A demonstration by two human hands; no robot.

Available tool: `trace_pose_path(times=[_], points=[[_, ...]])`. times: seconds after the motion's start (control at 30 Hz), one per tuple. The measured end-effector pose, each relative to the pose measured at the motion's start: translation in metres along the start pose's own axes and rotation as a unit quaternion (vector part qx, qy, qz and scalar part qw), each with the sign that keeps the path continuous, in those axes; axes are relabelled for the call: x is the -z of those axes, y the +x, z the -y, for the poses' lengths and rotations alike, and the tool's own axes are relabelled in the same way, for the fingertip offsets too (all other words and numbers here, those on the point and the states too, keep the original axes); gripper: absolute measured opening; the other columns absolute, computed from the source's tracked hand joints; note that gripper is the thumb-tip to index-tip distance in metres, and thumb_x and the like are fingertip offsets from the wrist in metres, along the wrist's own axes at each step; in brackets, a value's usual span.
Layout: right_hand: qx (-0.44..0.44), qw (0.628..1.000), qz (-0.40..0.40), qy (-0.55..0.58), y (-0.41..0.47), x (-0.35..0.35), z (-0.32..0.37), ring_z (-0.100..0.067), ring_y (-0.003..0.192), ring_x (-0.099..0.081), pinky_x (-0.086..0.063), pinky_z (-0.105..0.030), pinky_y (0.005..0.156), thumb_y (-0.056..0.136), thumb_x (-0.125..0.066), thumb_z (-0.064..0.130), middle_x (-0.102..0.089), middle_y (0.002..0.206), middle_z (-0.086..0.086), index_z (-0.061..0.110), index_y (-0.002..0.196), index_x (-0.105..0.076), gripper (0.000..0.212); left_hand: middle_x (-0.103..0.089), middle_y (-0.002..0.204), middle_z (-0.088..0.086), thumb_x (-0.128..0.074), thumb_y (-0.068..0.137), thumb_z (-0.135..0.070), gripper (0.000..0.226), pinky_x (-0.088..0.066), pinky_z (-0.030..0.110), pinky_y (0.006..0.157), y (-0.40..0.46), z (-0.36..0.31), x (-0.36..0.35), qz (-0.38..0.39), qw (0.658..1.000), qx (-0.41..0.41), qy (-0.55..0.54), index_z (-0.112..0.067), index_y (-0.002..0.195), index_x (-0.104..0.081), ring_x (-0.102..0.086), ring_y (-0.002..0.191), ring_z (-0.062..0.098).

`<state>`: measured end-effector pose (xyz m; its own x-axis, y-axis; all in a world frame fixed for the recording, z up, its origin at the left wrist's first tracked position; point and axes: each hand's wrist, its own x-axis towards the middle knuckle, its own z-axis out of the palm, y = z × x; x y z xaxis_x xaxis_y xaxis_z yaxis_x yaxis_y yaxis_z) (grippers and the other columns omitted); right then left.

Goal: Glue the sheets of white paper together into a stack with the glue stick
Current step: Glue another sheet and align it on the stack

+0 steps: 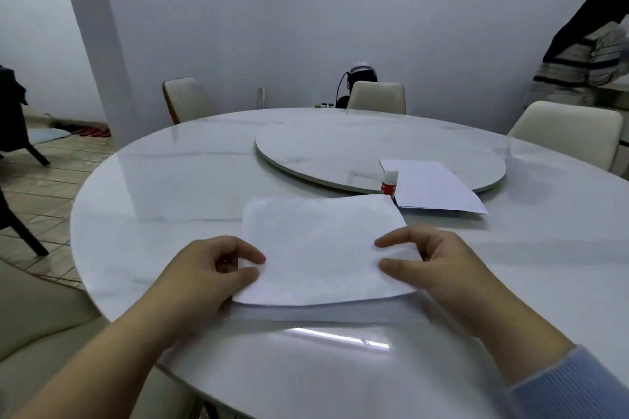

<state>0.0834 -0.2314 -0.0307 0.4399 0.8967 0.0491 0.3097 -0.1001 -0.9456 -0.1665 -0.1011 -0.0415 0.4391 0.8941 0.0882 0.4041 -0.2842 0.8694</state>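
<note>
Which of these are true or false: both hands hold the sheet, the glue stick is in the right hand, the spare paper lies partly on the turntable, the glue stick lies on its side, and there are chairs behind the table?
1. Both hands hold the sheet. True: the left hand and right hand pinch the top sheet at its sides.
2. The glue stick is in the right hand. False: the glue stick stands on the table.
3. Spare paper lies partly on the turntable. True: the spare paper overlaps the turntable.
4. The glue stick lies on its side. False: it stands upright.
5. Chairs stand behind the table. True: one chair is opposite.
</note>
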Motion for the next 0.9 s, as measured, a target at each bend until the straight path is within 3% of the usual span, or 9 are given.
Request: trace_pose_path(times=[0.1,0.4,0.53,0.8,0.9], points=[[-0.033,0.999,0.01,0.004,0.0012,-0.0044,-0.0059,-0.019,0.077,-0.074,-0.057,-0.031,0.071,0.073,-0.079,0.008,-0.078,0.087,0.0,0.03,0.082,-0.076,0.024,-0.049,0.049,-0.008,-0.071,0.078,-0.018,0.023,-0.034,0.012,0.041,0.0031,0.0072,0.0052,-0.009,0.998,-0.022,0.065,-0.04,0.07,-0.07,-0.045,0.039,0.004],[-0.039,0.998,0.013,-0.053,0.0018,-0.0063,-0.0075,-0.025,0.075,-0.074,-0.06,-0.041,0.077,0.07,-0.077,0.01,-0.077,0.082,-0.003,0.031,0.081,-0.074,0.024,-0.052,0.05,-0.017,-0.072,0.077,-0.018,0.018,-0.039,0.007,0.052,0.0042,0.0117,0.0057,-0.003,0.99,-0.059,0.128,-0.035,0.07,-0.069,-0.05,0.049,0.0],[-0.044,0.997,0.014,-0.054,0.0014,-0.0067,-0.007,-0.035,0.072,-0.066,-0.053,-0.043,0.067,0.066,-0.073,0.011,-0.073,0.092,-0.019,0.031,0.082,-0.073,0.027,-0.053,0.049,-0.014,-0.074,0.075,-0.019,0.016,-0.039,0.006,0.052,0.0032,0.0104,0.0052,-0.002,0.991,-0.057,0.122,-0.034,0.069,-0.069,-0.05,0.049,-0.001],[-0.042,0.996,0.021,-0.075,0.0017,-0.0063,-0.009,-0.031,0.077,-0.071,-0.056,-0.033,0.063,0.068,-0.074,0.01,-0.076,0.084,-0.002,0.034,0.081,-0.073,0.027,-0.056,0.052,-0.019,-0.075,0.072,-0.017,0.017,-0.039,0.005,0.055,-0.0014,0.0082,0.0063,0.01,0.99,-0.056,0.129,-0.034,0.068,-0.07,-0.052,0.053,-0.002],[-0.043,0.995,0.016,-0.089,0.0015,-0.0069,-0.0088,-0.029,0.078,-0.071,-0.058,-0.035,0.07,0.067,-0.074,0.009,-0.076,0.084,-0.002,0.03,0.08,-0.074,0.025,-0.056,0.052,-0.013,-0.076,0.072,-0.018,0.019,-0.039,0.004,0.055,-0.0011,0.009,0.0057,0.006,0.988,-0.061,0.138,-0.035,0.067,-0.069,-0.052,0.053,-0.003]])
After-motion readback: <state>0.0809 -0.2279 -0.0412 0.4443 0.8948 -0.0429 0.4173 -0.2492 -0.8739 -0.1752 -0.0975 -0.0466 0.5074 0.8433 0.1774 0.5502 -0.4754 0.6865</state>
